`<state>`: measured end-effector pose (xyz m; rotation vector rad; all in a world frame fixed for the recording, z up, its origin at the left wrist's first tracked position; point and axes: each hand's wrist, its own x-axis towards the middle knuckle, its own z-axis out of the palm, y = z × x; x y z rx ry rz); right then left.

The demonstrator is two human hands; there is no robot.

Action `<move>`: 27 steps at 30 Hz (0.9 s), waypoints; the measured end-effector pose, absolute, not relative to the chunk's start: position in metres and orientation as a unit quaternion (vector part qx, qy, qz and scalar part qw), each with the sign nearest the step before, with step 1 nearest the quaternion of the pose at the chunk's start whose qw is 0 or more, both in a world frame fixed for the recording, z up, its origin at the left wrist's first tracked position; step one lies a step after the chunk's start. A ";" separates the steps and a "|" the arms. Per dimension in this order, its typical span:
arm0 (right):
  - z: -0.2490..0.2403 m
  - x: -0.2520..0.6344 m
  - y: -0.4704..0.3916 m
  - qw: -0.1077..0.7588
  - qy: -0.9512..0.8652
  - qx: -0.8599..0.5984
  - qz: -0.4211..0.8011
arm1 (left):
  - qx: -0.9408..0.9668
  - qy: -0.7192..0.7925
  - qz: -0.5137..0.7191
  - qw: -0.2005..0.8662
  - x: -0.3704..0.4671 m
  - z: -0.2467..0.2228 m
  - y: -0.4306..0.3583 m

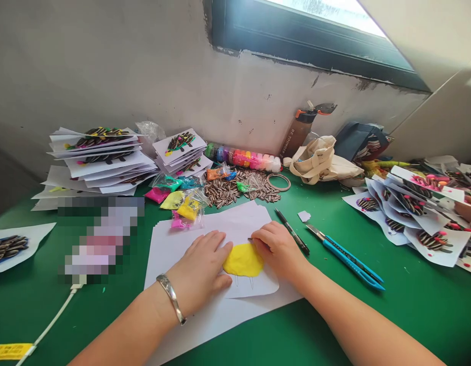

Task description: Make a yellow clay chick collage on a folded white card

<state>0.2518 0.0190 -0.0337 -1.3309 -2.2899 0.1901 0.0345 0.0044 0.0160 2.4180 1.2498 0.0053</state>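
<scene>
A flat yellow clay shape (243,260) lies on a small white paper (268,288), with thin drawn lines below it. My left hand (205,264) rests spread on the paper, its fingertips beside the clay's left edge. At the clay's upper right edge, my right hand (277,249) has its fingers pinched together around a small dark thing, too small to name. Beneath both hands is a stack of larger white sheets (166,315).
Right of the sheets lie a black pen (292,231) and a blue cutter (349,262). Sunflower seeds (222,192) and bagged clay (189,207) sit behind. Stacked seed pictures (109,165) stand left, others (410,203) right, near another person's hand (469,209).
</scene>
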 end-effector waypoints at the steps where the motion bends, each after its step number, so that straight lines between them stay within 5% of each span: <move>1: -0.033 0.251 0.019 0.241 -0.838 -0.484 0.070 | 0.868 0.450 0.003 0.208 0.034 0.016 0.005; 27: -0.030 0.246 0.030 0.236 -0.868 -0.429 0.082 | 0.867 0.452 0.004 0.211 0.034 0.014 0.006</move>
